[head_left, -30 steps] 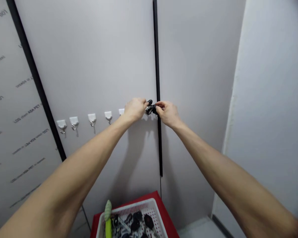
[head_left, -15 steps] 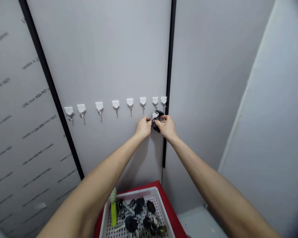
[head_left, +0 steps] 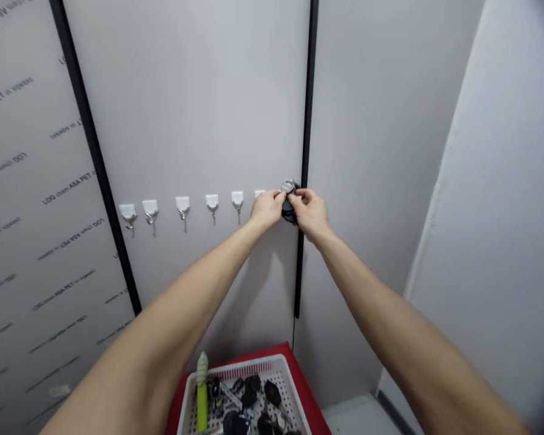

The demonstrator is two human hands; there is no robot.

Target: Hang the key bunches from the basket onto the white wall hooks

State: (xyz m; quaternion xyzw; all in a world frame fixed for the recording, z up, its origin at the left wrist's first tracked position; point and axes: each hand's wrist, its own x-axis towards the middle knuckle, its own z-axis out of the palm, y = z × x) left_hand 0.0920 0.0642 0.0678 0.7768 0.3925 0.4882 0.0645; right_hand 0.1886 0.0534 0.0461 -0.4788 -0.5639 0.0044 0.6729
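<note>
A bunch of keys (head_left: 289,211) with dark heads and a silvery part on top is held up against the wall panel. My left hand (head_left: 268,207) pinches its left side, with the fingers closed. On the right side, my right hand (head_left: 311,212) grips the same bunch between thumb and fingers. White adhesive hooks (head_left: 212,205) with metal prongs run in a row along the panel to the left. The hooks at the right end are hidden behind my hands and the keys, so whether the bunch touches one I cannot tell.
Below stands a white perforated basket (head_left: 290,386) on a red surface (head_left: 315,417). It holds several keys (head_left: 249,393) and a yellow-green handled item (head_left: 202,399). Black vertical strips (head_left: 309,103) edge the panel, and a pale wall (head_left: 494,241) rises at the right.
Both hands and the keys have moved up over the hooks at the right end, which are now covered. The view has shifted slightly, and the basket sits lower in the picture.
</note>
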